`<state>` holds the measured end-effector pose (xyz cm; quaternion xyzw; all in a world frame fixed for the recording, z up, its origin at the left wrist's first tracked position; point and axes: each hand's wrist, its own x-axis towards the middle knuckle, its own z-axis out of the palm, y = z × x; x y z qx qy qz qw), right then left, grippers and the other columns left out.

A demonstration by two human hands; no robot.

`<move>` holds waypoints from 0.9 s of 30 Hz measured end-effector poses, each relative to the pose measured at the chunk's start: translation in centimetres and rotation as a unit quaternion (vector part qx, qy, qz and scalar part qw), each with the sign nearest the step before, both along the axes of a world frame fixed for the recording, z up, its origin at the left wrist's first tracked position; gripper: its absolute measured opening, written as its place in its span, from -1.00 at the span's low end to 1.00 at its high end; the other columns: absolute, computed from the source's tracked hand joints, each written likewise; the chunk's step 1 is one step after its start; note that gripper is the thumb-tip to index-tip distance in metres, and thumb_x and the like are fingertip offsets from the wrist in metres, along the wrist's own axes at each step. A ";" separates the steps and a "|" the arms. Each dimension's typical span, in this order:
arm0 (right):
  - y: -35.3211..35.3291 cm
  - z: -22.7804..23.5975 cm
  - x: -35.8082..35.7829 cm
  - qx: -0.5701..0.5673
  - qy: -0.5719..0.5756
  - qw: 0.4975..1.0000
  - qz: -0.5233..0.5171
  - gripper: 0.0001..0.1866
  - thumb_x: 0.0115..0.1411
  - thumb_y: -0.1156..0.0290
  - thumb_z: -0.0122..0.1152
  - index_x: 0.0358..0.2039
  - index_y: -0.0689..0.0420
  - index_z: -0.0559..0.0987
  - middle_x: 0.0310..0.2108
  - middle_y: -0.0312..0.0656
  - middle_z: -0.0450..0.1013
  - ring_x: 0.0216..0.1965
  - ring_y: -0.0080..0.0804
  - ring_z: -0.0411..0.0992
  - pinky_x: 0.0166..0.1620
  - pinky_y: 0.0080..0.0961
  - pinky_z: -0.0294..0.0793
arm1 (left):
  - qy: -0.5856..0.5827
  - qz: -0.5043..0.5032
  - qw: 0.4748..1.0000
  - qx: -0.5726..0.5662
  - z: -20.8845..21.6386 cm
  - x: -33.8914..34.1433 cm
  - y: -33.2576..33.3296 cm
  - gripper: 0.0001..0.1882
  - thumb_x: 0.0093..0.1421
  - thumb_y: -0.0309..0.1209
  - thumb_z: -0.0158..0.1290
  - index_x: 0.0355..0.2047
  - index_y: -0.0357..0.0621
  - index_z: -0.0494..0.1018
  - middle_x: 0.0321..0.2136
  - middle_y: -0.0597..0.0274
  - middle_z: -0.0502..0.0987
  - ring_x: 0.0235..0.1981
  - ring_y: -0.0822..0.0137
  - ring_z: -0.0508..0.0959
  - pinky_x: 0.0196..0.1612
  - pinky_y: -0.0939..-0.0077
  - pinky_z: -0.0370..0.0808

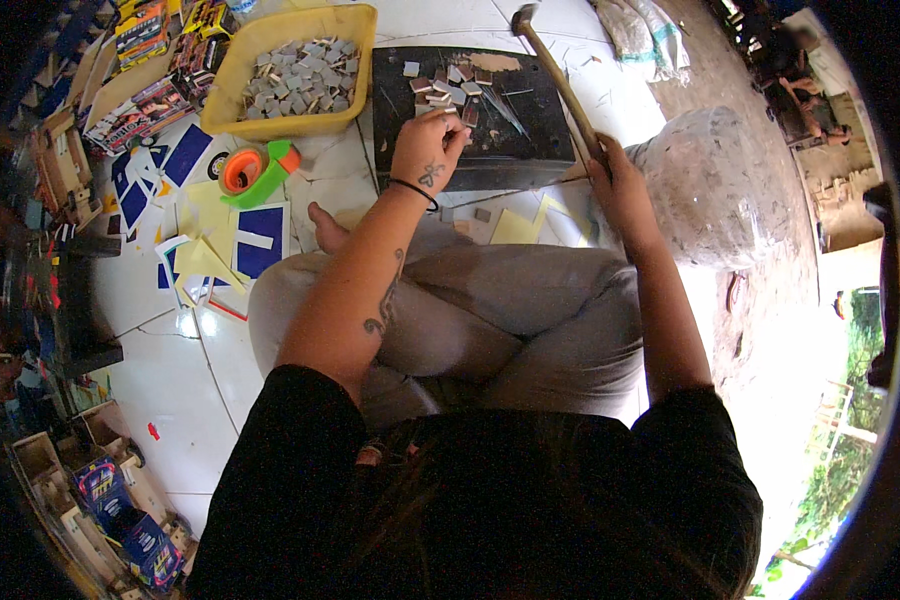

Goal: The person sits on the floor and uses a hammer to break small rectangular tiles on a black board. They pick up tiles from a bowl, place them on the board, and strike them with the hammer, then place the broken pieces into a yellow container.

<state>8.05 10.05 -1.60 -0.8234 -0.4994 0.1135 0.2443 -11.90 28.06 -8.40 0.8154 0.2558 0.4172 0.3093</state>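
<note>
Your right hand [618,182] wraps the wooden-handled metal hammer [560,76] | your left hand [432,142] curls by small square brown-and-grey pieces [456,92] on the black rectangular slab [515,172], pinch unclear | best keep blows square, left clear

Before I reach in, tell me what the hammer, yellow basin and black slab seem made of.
Hammer: handle probably wood, brownish and matte; head dark, likely metal. Yellow basin: likely plastic, smooth and evenly coloured. Black slab: dark, scuffed surface; stone, painted wood or metal, I can't tell.
</note>
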 end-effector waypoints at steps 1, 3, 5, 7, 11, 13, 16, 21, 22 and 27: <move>-1.2 1.3 -1.2 0.007 0.035 0.999 0.015 -0.59 0.19 0.46 -0.02 0.07 0.14 0.27 -0.18 0.17 0.41 -0.20 0.07 0.45 -0.22 -0.18 0.45 | -0.001 0.005 1.000 0.006 0.0 0.0 0.0 -0.89 0.02 -0.46 0.14 -0.54 -0.26 0.48 -0.58 0.07 0.49 -0.62 0.20 0.51 -0.50 0.39 0.45; -4.2 3.1 -3.9 -0.045 0.066 0.997 0.004 -0.60 0.29 0.43 -0.15 0.14 0.11 0.27 -0.25 0.11 0.46 -0.26 -0.18 0.50 -0.23 -0.34 0.44 | -0.009 0.011 1.000 0.015 -0.2 0.0 0.0 -0.89 0.02 -0.46 0.13 -0.54 -0.26 0.48 -0.58 0.07 0.49 -0.62 0.19 0.51 -0.50 0.38 0.44; -6.4 3.5 -6.6 -0.004 0.004 1.000 0.019 -0.57 0.27 0.45 -0.11 0.17 0.07 0.26 -0.21 0.10 0.46 -0.23 -0.19 0.51 -0.23 -0.37 0.46 | -0.024 0.011 0.999 0.025 -0.3 0.2 0.0 -0.89 0.02 -0.47 0.13 -0.54 -0.26 0.47 -0.58 0.07 0.48 -0.61 0.18 0.50 -0.50 0.38 0.44; -7.8 3.8 -8.2 0.028 -0.042 0.998 0.037 -0.50 0.23 0.47 -0.06 0.20 -0.02 0.21 -0.19 0.07 0.45 -0.26 -0.11 0.50 -0.25 -0.31 0.48 | -0.021 0.002 1.000 -0.005 -0.5 0.2 -0.1 -0.89 0.01 -0.46 0.13 -0.55 -0.26 0.47 -0.58 0.07 0.48 -0.61 0.17 0.50 -0.50 0.38 0.44; -8.6 3.8 -9.7 0.008 -0.082 0.996 0.041 -0.32 0.14 0.51 0.02 0.25 -0.19 0.11 -0.25 0.03 0.43 -0.36 0.03 0.47 -0.33 -0.13 0.48 | -0.018 0.009 1.000 0.005 -0.6 0.3 -0.1 -0.89 0.01 -0.46 0.13 -0.55 -0.26 0.47 -0.58 0.08 0.48 -0.61 0.19 0.51 -0.49 0.39 0.45; -8.5 4.0 -9.8 -0.039 -0.120 0.991 0.047 -0.27 0.10 0.54 0.03 0.27 -0.23 0.08 -0.30 0.00 0.42 -0.38 0.02 0.47 -0.36 -0.10 0.47 | -0.014 0.013 1.000 0.000 -0.6 0.2 -0.1 -0.89 0.01 -0.46 0.13 -0.55 -0.25 0.47 -0.58 0.08 0.48 -0.61 0.20 0.51 -0.49 0.40 0.45; -8.2 4.2 -9.8 -0.025 -0.114 0.992 0.051 -0.27 0.10 0.54 0.03 0.26 -0.23 0.09 -0.30 -0.01 0.42 -0.38 0.03 0.47 -0.35 -0.11 0.48 | -0.007 0.011 1.000 -0.017 -0.6 0.2 -0.2 -0.89 0.01 -0.46 0.14 -0.55 -0.25 0.48 -0.58 0.09 0.49 -0.61 0.20 0.51 -0.49 0.40 0.45; -8.2 4.3 -9.7 -0.004 -0.081 0.995 0.065 -0.31 0.12 0.54 0.02 0.25 -0.21 0.12 -0.29 0.02 0.43 -0.36 0.04 0.47 -0.33 -0.13 0.49 | -0.010 0.013 1.000 -0.025 -1.0 0.3 0.0 -0.89 0.01 -0.45 0.15 -0.55 -0.25 0.49 -0.58 0.09 0.49 -0.60 0.20 0.51 -0.48 0.40 0.45; -8.1 4.3 -9.7 -0.005 -0.091 0.994 0.068 -0.32 0.13 0.53 0.02 0.25 -0.21 0.12 -0.29 0.03 0.44 -0.35 0.04 0.47 -0.33 -0.14 0.49 | -0.011 0.013 1.000 -0.022 -1.1 0.3 0.0 -0.89 0.01 -0.45 0.14 -0.54 -0.24 0.49 -0.57 0.09 0.49 -0.60 0.19 0.51 -0.47 0.40 0.45; -7.8 4.1 -9.8 0.012 -0.083 0.994 0.066 -0.35 0.15 0.52 0.00 0.25 -0.19 0.13 -0.26 0.05 0.44 -0.33 0.05 0.47 -0.32 -0.14 0.47 | -0.007 0.011 1.000 -0.010 -1.3 0.2 0.0 -0.84 0.09 -0.39 0.14 -0.51 -0.25 0.47 -0.55 0.10 0.53 -0.59 0.29 0.53 -0.48 0.44 0.47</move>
